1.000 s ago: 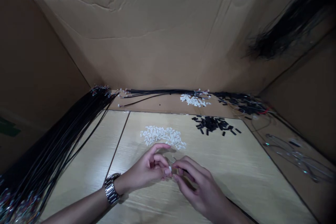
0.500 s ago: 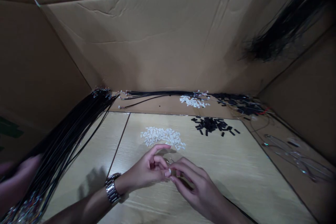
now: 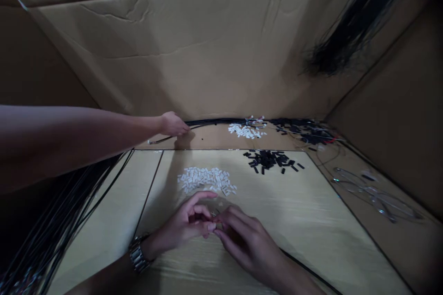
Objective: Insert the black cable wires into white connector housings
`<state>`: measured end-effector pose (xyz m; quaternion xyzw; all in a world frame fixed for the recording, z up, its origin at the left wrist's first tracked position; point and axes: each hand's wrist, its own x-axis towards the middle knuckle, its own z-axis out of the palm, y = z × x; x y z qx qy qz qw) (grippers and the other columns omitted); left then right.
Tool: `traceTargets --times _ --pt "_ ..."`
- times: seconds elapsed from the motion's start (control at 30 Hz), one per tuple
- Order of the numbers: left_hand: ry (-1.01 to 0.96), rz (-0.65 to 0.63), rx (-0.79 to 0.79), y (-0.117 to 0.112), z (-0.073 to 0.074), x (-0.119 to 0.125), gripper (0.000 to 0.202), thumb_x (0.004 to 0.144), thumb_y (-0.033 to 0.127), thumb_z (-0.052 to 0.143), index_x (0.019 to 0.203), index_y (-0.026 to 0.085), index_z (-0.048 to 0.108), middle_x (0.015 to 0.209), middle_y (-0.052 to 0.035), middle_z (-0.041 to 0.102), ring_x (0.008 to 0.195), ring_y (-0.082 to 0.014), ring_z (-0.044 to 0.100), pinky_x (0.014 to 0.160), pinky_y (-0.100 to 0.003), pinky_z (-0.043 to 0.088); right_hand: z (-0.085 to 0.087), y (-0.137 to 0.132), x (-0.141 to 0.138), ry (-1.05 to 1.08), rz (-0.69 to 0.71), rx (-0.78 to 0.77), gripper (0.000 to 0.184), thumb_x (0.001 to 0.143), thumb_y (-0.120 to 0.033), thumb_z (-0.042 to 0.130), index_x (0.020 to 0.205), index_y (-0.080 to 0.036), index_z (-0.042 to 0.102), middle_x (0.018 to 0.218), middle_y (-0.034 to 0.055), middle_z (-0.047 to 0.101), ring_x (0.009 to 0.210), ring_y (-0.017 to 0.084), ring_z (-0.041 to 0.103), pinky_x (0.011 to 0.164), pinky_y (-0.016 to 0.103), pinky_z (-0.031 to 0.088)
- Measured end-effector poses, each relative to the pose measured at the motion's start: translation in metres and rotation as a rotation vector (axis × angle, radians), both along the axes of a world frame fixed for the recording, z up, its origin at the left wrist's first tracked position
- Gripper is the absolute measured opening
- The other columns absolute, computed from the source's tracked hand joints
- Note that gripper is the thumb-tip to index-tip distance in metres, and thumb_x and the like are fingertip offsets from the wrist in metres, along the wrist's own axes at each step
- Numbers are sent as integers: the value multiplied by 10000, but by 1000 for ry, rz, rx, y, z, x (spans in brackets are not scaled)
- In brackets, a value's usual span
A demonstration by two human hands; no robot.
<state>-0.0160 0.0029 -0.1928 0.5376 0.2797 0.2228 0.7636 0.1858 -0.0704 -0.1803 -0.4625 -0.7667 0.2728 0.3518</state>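
Note:
My left hand [image 3: 194, 216], with a metal watch on its wrist, pinches a small white connector between thumb and finger; the fingertips mostly cover it. Fingertip to fingertip with it, my right hand [image 3: 244, 235] is closed on the thin wire ends of a black cable [image 3: 308, 269], which trails off to the lower right. Whether the wires sit inside the connector I cannot tell. Just beyond my left hand lies a pile of white connectors [image 3: 204, 177] on the pale table [image 3: 277, 212].
Another person's arm [image 3: 86, 138] reaches across from the left, its hand at the black cables [image 3: 218, 122] along the back. Black pieces [image 3: 268, 159] and more white connectors [image 3: 247, 130] lie beyond. A cable bundle [image 3: 79, 212] is at left, clear-framed glasses [image 3: 377, 193] at right.
The other person's arm has swung in from the left edge to the cables at the back. My hands keep their fingertip-to-fingertip pose. The view has shifted slightly to the right.

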Motion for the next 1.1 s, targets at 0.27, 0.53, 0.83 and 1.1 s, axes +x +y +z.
traceTargets --times 0.27,0.53,0.83,1.1 --pt "32 55 28 -1 12 4 490 786 207 764 1235 345 622 788 47 657 664 -156 668 661 -288 507 0 -4 0 -38 -46 31 130 965 -234 541 1049 -192 632 927 76 672 826 214 657 709 336 558" --pt "50 54 59 0 13 4 490 783 200 769 1229 331 616 795 31 671 642 -160 659 640 -301 526 3 -2 0 -45 -35 30 164 966 -222 547 1102 -233 638 932 46 669 826 185 651 738 296 559" --pt "66 37 114 0 11 4 484 820 185 722 1274 270 578 806 36 669 683 -160 697 653 -283 536 -1 -2 0 -44 -26 8 154 974 -243 556 1108 -230 630 978 57 673 878 194 648 775 311 545" --pt "62 44 158 0 12 4 465 823 180 727 1255 292 596 788 46 661 666 -157 691 630 -272 549 2 -1 0 -38 -18 -9 155 985 -244 542 1117 -235 622 1015 57 682 902 198 651 774 311 542"
